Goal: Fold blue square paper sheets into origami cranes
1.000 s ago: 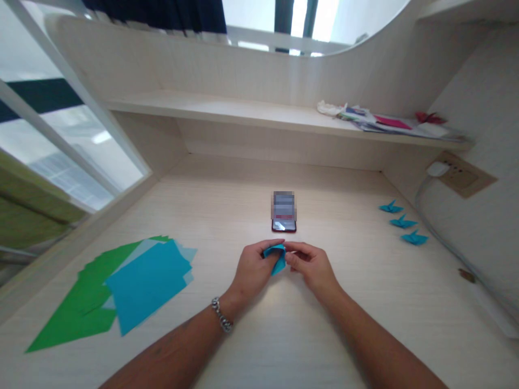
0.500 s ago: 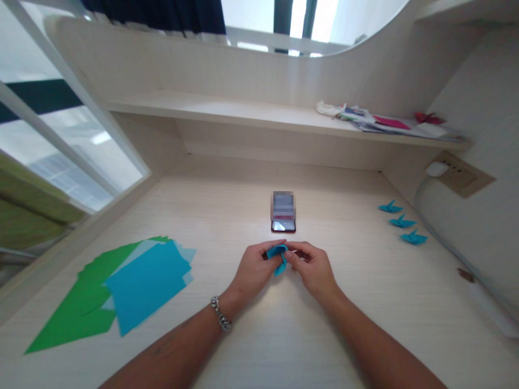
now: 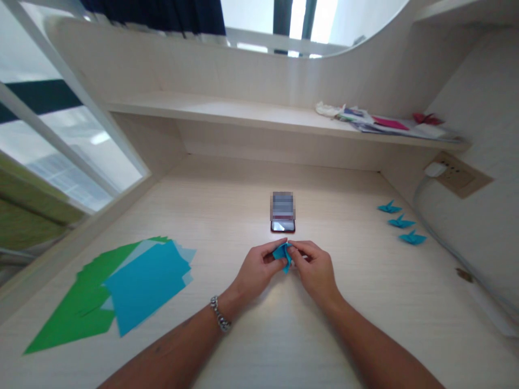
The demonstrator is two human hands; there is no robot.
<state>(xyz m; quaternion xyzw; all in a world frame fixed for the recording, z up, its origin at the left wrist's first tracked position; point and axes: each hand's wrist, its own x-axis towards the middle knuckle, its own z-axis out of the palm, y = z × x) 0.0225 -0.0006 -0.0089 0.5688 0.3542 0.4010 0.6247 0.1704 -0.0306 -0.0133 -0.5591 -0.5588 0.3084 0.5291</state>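
Note:
Between my two hands, over the middle of the desk, is a small piece of folded blue paper [image 3: 280,252]. My left hand [image 3: 259,268] pinches its left side, with the thumb across the lower part and a finger behind. On its right edge the thumb and fingertips of my right hand [image 3: 314,265] close tightly. Fingers cover part of the paper, so its full folded shape is hidden. Just beyond my hands lies a phone [image 3: 283,225], its upper screen blurred out.
Blue sheets [image 3: 148,286] overlap green sheets [image 3: 68,319] at the left. Three folded blue paper cranes [image 3: 401,222] stand in a row at the right, near a cable [image 3: 438,237] from a wall socket [image 3: 460,174]. Papers [image 3: 389,123] lie on the shelf [image 3: 223,111] behind.
The folded blue paper has shifted slightly right and turned in my fingers. My right thumb now presses nearer its upper edge, and my left thumb has moved along the lower part.

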